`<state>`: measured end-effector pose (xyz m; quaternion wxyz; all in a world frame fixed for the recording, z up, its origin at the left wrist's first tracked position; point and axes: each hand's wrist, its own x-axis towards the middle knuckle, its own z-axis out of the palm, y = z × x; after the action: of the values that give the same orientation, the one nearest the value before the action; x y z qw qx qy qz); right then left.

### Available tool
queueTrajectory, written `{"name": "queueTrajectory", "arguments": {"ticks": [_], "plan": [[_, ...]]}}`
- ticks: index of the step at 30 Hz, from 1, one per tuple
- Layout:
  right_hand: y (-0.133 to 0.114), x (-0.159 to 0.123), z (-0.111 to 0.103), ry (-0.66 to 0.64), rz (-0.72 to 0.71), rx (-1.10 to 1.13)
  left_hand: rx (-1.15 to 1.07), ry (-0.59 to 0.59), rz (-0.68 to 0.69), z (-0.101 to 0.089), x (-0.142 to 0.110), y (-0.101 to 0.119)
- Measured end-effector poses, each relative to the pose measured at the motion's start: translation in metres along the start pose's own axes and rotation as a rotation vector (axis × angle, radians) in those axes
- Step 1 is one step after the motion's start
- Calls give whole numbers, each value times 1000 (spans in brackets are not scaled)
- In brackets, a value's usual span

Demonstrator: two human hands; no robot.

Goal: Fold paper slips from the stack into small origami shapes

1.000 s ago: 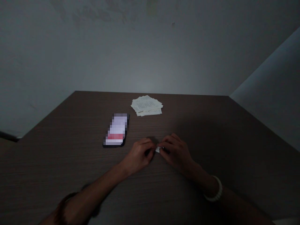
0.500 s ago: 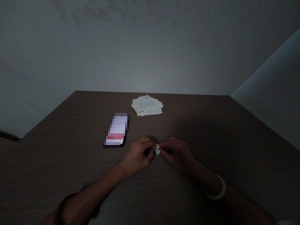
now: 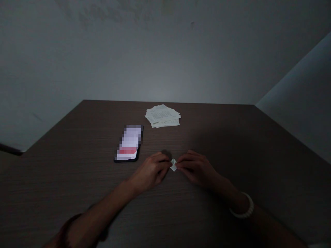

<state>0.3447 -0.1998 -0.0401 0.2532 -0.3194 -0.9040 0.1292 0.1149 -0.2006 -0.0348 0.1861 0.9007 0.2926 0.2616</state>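
Note:
A tiny folded piece of white paper (image 3: 173,165) sits between my two hands just above the dark wooden table (image 3: 232,144). My left hand (image 3: 151,171) pinches its left edge with closed fingertips. My right hand (image 3: 196,168) pinches its right edge the same way. A white bead bracelet (image 3: 243,206) circles my right wrist and a dark band (image 3: 69,220) my left forearm. The scene is dim, so the paper's folds are hard to make out.
A phone (image 3: 128,143) with a lit screen lies face up to the left of my hands. A loose stack of printed paper sheets (image 3: 162,116) lies near the table's far edge. Grey walls stand behind and to the right.
The paper piece has turned between my fingertips and now shows a small diamond shape. My right wrist has shifted slightly right and down. Phone and paper stack have not moved.

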Motion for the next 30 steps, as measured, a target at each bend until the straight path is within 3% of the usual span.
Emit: {"name": "queueTrajectory", "arguments": {"ticks": [8,21,30], "plan": [[-7,2,-3,12,1,22,-9,-61,8,-5,3,8],[-8,5,2,49,139,23,-7,91,-121,5,4,7],[-8,5,2,24,173,-16,29,56,-170,4,4,8]]}}
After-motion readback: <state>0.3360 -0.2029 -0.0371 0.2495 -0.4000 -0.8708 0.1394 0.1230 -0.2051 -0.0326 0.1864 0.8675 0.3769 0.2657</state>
